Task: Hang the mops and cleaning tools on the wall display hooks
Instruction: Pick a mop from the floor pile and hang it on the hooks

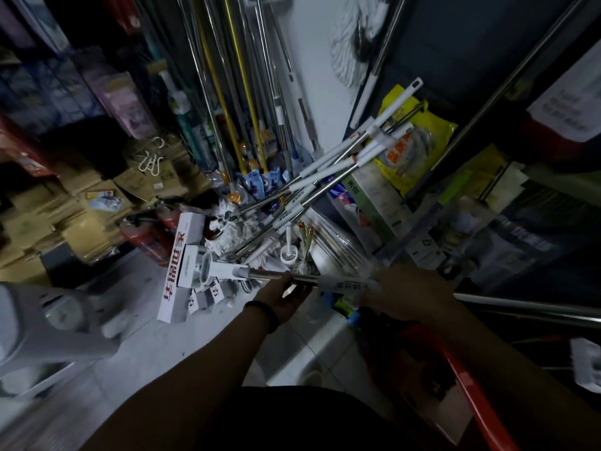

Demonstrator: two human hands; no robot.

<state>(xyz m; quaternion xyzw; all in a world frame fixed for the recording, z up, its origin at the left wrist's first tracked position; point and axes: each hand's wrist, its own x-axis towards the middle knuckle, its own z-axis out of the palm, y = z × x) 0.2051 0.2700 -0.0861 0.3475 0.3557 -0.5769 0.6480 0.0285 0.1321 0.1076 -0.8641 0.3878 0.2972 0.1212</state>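
Starting closest in, two bare forearms are seen stretched forward over a pale tiled floor (156,359). A black band (264,311) is worn on the left wrist. The left hand (286,296) is curled round the shiny steel shaft of a mop (260,274), with the fingers wrapped over the top of the tube. The right hand (411,292) is blurred, but it is laid over the same shaft further along, and its fingers appear to be closed round it. The mop is held roughly level between the two hands, which are set well apart on it, and a white printed sleeve is wrapped round the tube between them. Its white plastic head is pointed left, just above long white cartons (182,255) printed with red characters. A red plastic rim (461,375) is seen below the right forearm.

Beyond the cartons, two red cylindrical fire extinguishers (146,234) are seen beside flat brown cardboard packs (65,219). A white toilet brush (288,249) is stood upright just past the held shaft. Further back, a loose bundle of poles (328,177), steel with white sleeves, is leaned to the right across a glossy yellow bag (418,138). Farthest away, thin metal and yellow handles (240,86) are ranged upright along the white wall, and a shaggy white string mop head (351,50) is seen against it.
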